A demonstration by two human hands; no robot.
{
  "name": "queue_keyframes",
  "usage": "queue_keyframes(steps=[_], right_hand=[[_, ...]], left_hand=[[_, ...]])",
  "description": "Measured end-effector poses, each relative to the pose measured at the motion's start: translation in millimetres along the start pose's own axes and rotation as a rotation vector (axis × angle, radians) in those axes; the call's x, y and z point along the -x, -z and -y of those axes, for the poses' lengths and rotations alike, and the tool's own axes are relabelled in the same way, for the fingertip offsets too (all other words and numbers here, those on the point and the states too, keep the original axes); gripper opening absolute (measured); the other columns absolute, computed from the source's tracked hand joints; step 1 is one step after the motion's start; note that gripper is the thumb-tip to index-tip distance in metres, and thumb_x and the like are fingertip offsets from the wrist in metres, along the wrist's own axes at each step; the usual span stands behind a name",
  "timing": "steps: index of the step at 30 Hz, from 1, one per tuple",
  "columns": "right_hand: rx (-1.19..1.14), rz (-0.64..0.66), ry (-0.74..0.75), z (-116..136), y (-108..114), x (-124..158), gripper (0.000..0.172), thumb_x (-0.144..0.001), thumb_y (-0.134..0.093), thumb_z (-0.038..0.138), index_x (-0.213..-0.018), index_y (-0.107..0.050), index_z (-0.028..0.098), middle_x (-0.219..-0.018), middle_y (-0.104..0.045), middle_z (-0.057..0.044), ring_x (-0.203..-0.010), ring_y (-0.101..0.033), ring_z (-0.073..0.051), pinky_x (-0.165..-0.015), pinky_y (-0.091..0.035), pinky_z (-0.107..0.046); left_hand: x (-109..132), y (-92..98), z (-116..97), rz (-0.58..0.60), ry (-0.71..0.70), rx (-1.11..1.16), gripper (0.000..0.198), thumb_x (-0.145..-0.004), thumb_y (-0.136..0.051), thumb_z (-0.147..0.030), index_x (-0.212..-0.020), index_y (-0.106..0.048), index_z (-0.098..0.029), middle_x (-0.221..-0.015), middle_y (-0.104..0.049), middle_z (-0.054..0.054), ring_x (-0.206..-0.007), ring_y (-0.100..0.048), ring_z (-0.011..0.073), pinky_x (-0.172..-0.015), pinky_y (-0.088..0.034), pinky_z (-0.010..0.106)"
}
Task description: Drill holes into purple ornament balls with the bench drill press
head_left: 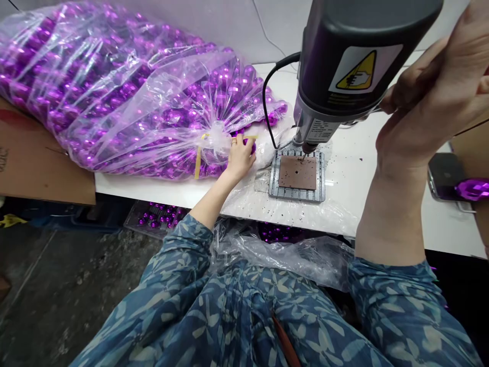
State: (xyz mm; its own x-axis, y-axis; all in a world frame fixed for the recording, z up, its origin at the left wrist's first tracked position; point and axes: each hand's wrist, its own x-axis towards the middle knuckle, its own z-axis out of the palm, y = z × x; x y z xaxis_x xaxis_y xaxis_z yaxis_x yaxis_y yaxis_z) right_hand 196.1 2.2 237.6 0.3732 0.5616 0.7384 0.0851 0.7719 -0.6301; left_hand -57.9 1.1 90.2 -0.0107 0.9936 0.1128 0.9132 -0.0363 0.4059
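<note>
My left hand [240, 157] reaches into the mouth of a large clear plastic bag [126, 97] full of shiny purple balls, its fingers curled round a purple ball [250, 145] at the opening. My right hand [428, 97] is raised beside the dark head of a bench drill press [355, 56], fingers bent round a part of it that I cannot see. Under the drill bit lies a grey metal base plate [297, 173] with a brown pad on it.
A white table [382, 168] carries the bag and the drill. A cardboard box [34, 158] stands at the left. A phone [445, 176] and a purple ball [473, 188] lie at the right edge. Another clear bag [282, 250] hangs over my lap.
</note>
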Motion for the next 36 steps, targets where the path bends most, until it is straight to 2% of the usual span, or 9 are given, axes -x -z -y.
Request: queue_keyframes(steps=[3, 7, 12, 15, 18, 21, 25, 32, 36], right_hand=[[-0.046, -0.001, 0.004, 0, -2, 0, 0.070, -0.071, -0.064, 0.085, -0.068, -0.034, 0.021, -0.050, -0.026, 0.007, -0.043, -0.034, -0.006, -0.047, -0.023, -0.031], [-0.045, -0.023, 0.010, 0, -3, 0, 0.071, -0.071, -0.063, 0.084, -0.069, -0.033, 0.020, -0.052, -0.025, 0.007, -0.043, -0.037, -0.004, -0.046, -0.024, -0.028], [-0.040, 0.015, 0.030, 0, -2, 0, 0.075, -0.070, -0.059, 0.087, -0.072, -0.030, 0.018, -0.054, -0.024, 0.007, -0.043, -0.036, 0.000, -0.045, -0.023, -0.023], [-0.046, 0.018, 0.016, 1, 0, 1, 0.074, -0.070, -0.058, 0.086, -0.071, -0.028, 0.018, -0.053, -0.026, 0.007, -0.044, -0.039, -0.001, -0.045, -0.023, -0.021], [-0.044, 0.014, 0.024, -1, 2, 1, 0.070, -0.075, -0.063, 0.079, -0.071, -0.031, 0.018, -0.053, -0.026, 0.007, -0.045, -0.040, 0.000, -0.047, -0.024, -0.020], [-0.035, 0.029, 0.033, -3, 3, 0, 0.068, -0.078, -0.064, 0.077, -0.070, -0.032, 0.017, -0.054, -0.025, 0.007, -0.046, -0.040, 0.000, -0.047, -0.025, -0.019], [-0.051, 0.036, 0.041, -4, 2, -2, 0.070, -0.075, -0.062, 0.080, -0.069, -0.032, 0.018, -0.055, -0.024, 0.006, -0.046, -0.041, 0.000, -0.047, -0.026, -0.019], [-0.044, 0.017, -0.002, -1, 3, 0, 0.069, -0.076, -0.067, 0.077, -0.071, -0.033, 0.018, -0.054, -0.030, 0.007, -0.046, -0.040, 0.000, -0.047, -0.027, -0.019], [-0.052, 0.035, 0.035, -6, 4, 0, 0.062, -0.082, -0.068, 0.073, -0.073, -0.042, 0.018, -0.056, -0.029, 0.006, -0.047, -0.042, 0.000, -0.048, -0.028, -0.019]], left_hand=[[16, -4.2, -9, -0.010, -0.069, 0.546, 0.040, -0.099, -0.072, -0.019, -0.138, -0.062, -0.023, -0.139, -0.071, 0.017, -0.122, -0.073, 0.0288, -0.104, -0.061, 0.046], [36, -23.6, -28, 0.291, 0.010, 1.107, 0.033, -0.103, -0.073, -0.035, -0.133, -0.063, -0.025, -0.117, -0.078, 0.008, -0.091, -0.077, 0.0167, -0.084, -0.065, 0.033], [33, -38.1, -48, 0.383, 0.254, 1.304, 0.034, -0.103, -0.077, -0.035, -0.134, -0.068, -0.024, -0.102, -0.080, 0.003, -0.072, -0.071, 0.0101, -0.077, -0.061, 0.027], [25, -35.7, -53, 0.427, 0.435, 1.468, 0.028, -0.104, -0.077, -0.038, -0.126, -0.074, -0.021, -0.095, -0.079, 0.004, -0.072, -0.071, 0.0118, -0.075, -0.059, 0.027], [23, -30.8, -54, 0.471, 0.574, 1.625, 0.018, -0.100, -0.082, -0.029, -0.113, -0.075, -0.018, -0.092, -0.079, 0.004, -0.071, -0.070, 0.0104, -0.067, -0.054, 0.021], [25, -26.6, -54, 0.452, 0.651, 1.718, 0.007, -0.102, -0.077, -0.022, -0.106, -0.073, -0.017, -0.084, -0.075, 0.001, -0.063, -0.064, 0.0074, -0.060, -0.049, 0.018], [29, -22.7, -52, 0.525, 0.653, 1.712, 0.025, -0.110, -0.064, -0.038, -0.116, -0.071, -0.015, -0.083, -0.077, 0.004, -0.061, -0.065, 0.0098, -0.062, -0.054, 0.021], [32, -24.0, -45, 0.497, 0.515, 1.637, 0.040, -0.101, -0.074, -0.031, -0.140, -0.069, -0.023, -0.113, -0.083, 0.007, -0.092, -0.079, 0.0171, -0.090, -0.063, 0.031], [45, -20.0, -39, 0.529, 0.343, 1.584, 0.045, -0.091, -0.087, -0.038, -0.131, -0.072, -0.024, -0.118, -0.081, 0.006, -0.094, -0.076, 0.0162, -0.084, -0.060, 0.028]])
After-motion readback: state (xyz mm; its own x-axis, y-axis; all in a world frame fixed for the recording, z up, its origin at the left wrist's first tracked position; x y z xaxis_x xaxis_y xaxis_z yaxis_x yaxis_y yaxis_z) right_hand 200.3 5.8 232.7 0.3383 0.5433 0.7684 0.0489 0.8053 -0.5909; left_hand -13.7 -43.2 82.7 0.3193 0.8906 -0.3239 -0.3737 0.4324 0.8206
